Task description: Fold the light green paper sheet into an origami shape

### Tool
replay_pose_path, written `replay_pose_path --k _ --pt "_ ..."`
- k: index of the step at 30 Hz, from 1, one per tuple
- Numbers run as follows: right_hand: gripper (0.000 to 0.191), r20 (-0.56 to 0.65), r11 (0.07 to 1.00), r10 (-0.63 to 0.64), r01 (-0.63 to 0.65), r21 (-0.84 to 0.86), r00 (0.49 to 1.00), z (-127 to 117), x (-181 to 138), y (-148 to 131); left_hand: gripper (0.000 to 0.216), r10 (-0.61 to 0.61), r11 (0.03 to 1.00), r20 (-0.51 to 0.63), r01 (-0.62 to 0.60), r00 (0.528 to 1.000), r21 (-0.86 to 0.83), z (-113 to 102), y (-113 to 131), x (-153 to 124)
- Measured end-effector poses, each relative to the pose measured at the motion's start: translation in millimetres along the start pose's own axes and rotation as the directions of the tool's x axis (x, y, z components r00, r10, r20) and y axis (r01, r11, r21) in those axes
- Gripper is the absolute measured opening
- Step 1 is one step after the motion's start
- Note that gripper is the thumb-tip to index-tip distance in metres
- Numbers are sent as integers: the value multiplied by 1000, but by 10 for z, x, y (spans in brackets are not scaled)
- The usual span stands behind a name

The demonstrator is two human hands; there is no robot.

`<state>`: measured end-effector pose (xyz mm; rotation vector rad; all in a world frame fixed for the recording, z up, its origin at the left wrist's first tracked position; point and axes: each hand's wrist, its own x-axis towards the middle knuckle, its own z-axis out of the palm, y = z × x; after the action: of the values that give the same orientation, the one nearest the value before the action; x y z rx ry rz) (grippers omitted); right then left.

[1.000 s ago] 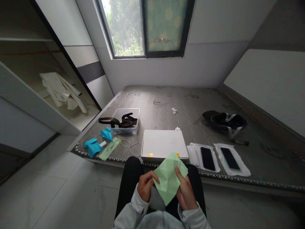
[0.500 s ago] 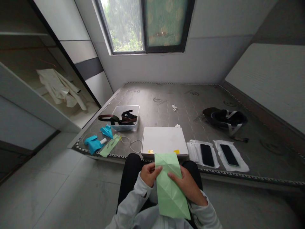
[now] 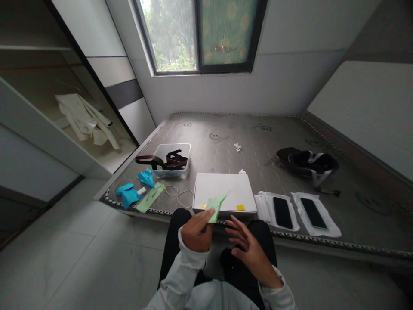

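Note:
A sheet of light green paper is pinched in my left hand, over the front edge of the white box. The paper is seen at a slant, slightly blurred, so its folds are hard to make out. My right hand is apart from the paper, to its right, with fingers spread and nothing in them. On the box's front part lie a yellow piece and another small yellow bit beside the green paper.
Left of the box lie a clear tub with belts, blue paper pieces, a green strip and a white cable. To the right are phones on white wrapping and a black cap.
My right hand has let go of the green paper and moved off with fingers spread. My left hand has turned and raised the paper, now seen narrower, above the box's front edge.

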<state>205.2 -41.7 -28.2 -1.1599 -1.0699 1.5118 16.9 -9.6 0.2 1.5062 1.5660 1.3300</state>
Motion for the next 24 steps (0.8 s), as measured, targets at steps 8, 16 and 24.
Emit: replay_pose_path --k 8,16,24 --pt "44 -396 985 46 25 172 917 219 -10 172 45 360 880 496 -464 790 101 329 133 -316" --pt "56 -530 898 197 66 436 825 88 23 -74 40 691 578 283 -743 665 336 77 -122 -80" --pt "82 -440 828 195 93 552 877 257 15 -203 21 820 489 139 -805 556 337 -35 -32 -6"
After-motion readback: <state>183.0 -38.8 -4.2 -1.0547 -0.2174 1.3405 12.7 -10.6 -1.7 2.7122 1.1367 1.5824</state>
